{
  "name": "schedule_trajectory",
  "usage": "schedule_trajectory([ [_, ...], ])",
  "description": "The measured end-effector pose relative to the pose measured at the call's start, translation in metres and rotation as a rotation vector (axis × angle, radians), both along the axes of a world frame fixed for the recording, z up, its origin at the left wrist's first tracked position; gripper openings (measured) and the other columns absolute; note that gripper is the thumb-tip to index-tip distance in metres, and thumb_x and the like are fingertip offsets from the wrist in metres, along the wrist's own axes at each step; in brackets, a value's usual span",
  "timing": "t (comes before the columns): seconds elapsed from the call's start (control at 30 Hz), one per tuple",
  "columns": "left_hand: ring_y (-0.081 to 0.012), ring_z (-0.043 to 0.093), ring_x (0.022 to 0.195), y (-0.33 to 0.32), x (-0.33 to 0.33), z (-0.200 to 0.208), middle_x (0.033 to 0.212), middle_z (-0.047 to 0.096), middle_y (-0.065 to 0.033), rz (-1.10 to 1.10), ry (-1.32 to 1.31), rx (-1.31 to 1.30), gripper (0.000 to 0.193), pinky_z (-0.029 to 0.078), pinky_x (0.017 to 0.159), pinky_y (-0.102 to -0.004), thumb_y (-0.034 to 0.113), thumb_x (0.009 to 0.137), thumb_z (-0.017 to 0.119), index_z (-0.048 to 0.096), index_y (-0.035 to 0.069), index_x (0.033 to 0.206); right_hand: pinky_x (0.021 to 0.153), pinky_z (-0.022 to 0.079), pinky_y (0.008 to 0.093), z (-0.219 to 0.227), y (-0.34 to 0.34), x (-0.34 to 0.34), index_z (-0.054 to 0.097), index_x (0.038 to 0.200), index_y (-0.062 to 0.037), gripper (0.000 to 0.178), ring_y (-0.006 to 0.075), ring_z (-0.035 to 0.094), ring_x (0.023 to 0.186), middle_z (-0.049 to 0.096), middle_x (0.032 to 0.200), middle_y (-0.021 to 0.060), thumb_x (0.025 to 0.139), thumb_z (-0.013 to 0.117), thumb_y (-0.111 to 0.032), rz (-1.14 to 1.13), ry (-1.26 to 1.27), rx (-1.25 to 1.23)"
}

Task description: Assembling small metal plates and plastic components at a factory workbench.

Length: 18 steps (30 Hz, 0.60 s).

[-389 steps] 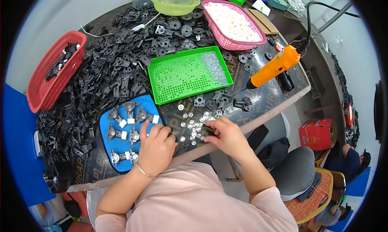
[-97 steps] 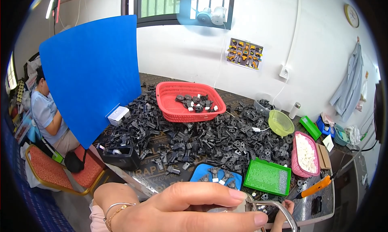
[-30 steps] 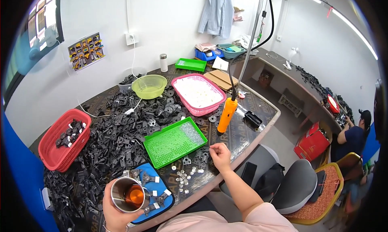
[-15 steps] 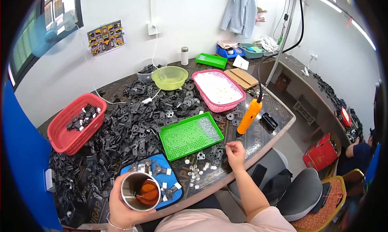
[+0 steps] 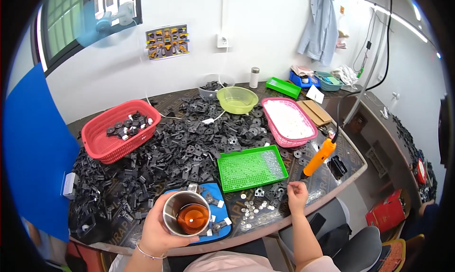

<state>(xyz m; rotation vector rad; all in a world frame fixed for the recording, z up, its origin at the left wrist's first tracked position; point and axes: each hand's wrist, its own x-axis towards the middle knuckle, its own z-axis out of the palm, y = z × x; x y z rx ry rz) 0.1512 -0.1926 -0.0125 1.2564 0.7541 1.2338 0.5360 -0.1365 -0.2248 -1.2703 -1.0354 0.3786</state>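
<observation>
My left hand (image 5: 159, 231) is closed round a metal cup (image 5: 169, 216) holding reddish-brown liquid (image 5: 193, 217). The cup is over the near part of a blue mat (image 5: 217, 188), where black parts with white ends lie, partly hidden by it. My right hand (image 5: 297, 196) is by the table's front edge with thumb and fingers pinched together; what they hold, if anything, is too small to make out. Just beyond it hangs an orange electric screwdriver (image 5: 320, 158), tip down. Small round silver parts (image 5: 249, 208) lie between my hands, near a green tray (image 5: 251, 170).
A wide pile of black parts (image 5: 175, 144) covers the table's left and middle. Around it stand a red basket (image 5: 113, 154), a yellow-green bowl (image 5: 237, 110) and a pink basket (image 5: 290, 143) of white pieces. A grey chair (image 5: 339, 210) with a phone (image 5: 316, 222) stands at right.
The view has swung left, so the table sits further right in the picture. The cup is tilted differently, and its handle shows on the far side. My right hand stays pinched.
</observation>
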Motion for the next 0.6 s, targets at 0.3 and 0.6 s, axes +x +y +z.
schedule_trajectory([
  [0.3, -0.0208, 0.054, 0.116, -0.004, -0.009, -0.001, 0.122, 0.055, -0.0112, 0.009, 0.01, 0.033, 0.089, 0.043, 0.1, -0.036, -0.006, 0.052, 0.084, 0.039, -0.001, 0.129, 0.054, 0.04, 0.0174, -0.009, 0.001, 0.004, 0.057, 0.087, -0.0012, 0.009, 0.0032, 0.051, 0.06, 0.052, 0.075, -0.0016, 0.083, 0.061, 0.006, 0.012, -0.035, -0.012],
  [0.6, -0.0207, 0.054, 0.115, -0.011, -0.015, -0.009, 0.123, 0.054, -0.0115, 0.019, 0.0, 0.059, 0.089, 0.044, 0.1, -0.0363, -0.008, 0.053, 0.083, 0.039, -0.001, 0.13, 0.057, 0.04, 0.0175, -0.004, 0.001, 0.002, 0.059, 0.084, 0.0019, 0.008, 0.0036, 0.049, 0.063, 0.051, 0.087, 0.0015, 0.08, 0.062, 0.008, 0.035, -0.034, -0.005],
])
